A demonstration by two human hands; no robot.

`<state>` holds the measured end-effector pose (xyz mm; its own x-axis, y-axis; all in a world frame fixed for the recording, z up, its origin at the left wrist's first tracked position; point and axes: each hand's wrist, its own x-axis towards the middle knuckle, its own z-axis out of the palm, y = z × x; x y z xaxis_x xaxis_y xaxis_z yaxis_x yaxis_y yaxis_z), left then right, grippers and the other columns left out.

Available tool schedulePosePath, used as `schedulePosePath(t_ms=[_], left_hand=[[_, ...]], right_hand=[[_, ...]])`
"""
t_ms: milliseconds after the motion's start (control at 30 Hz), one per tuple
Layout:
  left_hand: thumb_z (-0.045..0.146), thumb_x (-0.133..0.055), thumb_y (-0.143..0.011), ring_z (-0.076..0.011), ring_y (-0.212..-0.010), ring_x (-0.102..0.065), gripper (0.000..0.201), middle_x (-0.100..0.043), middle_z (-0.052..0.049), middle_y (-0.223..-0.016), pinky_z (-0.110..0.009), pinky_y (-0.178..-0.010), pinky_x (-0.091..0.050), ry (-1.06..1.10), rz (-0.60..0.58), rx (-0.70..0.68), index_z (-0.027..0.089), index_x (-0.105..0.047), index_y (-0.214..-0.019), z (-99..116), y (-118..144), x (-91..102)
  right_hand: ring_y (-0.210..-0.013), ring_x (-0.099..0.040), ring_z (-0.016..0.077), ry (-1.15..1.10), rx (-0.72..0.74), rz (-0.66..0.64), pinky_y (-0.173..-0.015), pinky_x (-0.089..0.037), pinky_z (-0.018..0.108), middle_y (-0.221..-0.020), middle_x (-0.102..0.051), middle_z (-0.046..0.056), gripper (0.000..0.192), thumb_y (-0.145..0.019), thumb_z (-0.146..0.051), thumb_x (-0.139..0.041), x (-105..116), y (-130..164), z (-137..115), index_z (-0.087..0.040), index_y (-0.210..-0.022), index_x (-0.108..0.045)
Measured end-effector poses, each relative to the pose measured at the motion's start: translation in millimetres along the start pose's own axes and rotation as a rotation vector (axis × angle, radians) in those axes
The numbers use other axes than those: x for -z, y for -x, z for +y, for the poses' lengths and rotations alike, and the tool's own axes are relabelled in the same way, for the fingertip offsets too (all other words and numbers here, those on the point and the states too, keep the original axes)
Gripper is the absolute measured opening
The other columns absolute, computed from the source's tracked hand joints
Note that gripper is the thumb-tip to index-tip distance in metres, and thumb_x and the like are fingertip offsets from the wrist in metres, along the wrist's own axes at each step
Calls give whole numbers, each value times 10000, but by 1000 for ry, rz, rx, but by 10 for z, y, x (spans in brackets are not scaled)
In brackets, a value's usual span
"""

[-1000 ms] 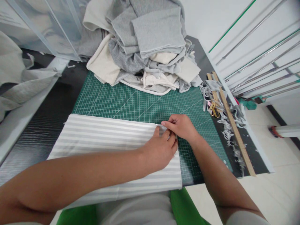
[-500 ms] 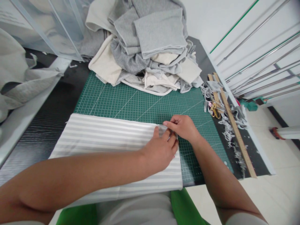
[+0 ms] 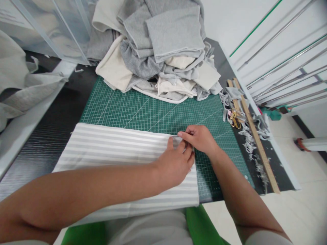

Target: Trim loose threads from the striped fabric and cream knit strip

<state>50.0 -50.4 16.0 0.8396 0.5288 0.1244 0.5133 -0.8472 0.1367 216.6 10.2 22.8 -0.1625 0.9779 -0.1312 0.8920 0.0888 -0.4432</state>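
Note:
White fabric with grey stripes lies spread along the front of the green cutting mat. My left hand rests on its far right corner, fingers apart and pressing the cloth down. Just past those fingertips, my right hand is closed in a pinch at the fabric's far edge. A thin metal piece shows between the two hands, its tip by my left thumb; its kind is too small to tell. The rest of it is hidden by my right hand.
Grey and cream fabric pieces are heaped at the back of the mat. Along the right side lie a wooden strip, gold-handled scissors and fabric scraps. A translucent bin and draped cloth stand left.
Both hands keep nearly the same position at the fabric's corner. Slightly more of the thin metal piece shows between them. The view has shifted very little.

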Motion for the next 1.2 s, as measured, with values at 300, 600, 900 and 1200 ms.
schedulePosePath(t_ms=[300, 600, 900, 1200], left_hand=[[339, -399, -953, -410, -1301, -341, 461, -473, -170, -1403, -694, -971, -314, 9, 11, -8, 117, -510, -1342, -7, -1, -34], [322, -416, -940, -420, -1299, -346, 481, -474, -180, -1393, -694, -982, -310, 11, 0, -8, 101, -488, -1362, 3, 1, -14], [295, -413, -932, -415, -1285, -361, 466, -469, -181, -1399, -682, -979, -321, -9, 13, -8, 105, -505, -1347, -1, 1, 4], [331, -418, -939, -410, -1276, -375, 476, -454, -186, -1412, -691, -970, -326, -15, 1, -13, 111, -500, -1353, 0, 1, 2]], right_hand=[[-492, -478, 104, -14, -2, 9, -498, -296, 255, -530, -590, -7, 445, -802, -571, -590, 16, 7, 12, -190, -571, -597], [-508, -494, 107, -4, -2, 14, -497, -302, 253, -544, -593, -10, 443, -801, -582, -588, -15, -12, -13, -194, -586, -595], [-513, -499, 109, 29, -22, 28, -496, -302, 260, -555, -604, -19, 416, -774, -576, -623, -49, -23, -6, -203, -589, -608], [-518, -490, 111, 59, -22, 50, -507, -296, 262, -553, -601, -18, 423, -778, -576, -616, -58, -17, -37, -204, -578, -597]])
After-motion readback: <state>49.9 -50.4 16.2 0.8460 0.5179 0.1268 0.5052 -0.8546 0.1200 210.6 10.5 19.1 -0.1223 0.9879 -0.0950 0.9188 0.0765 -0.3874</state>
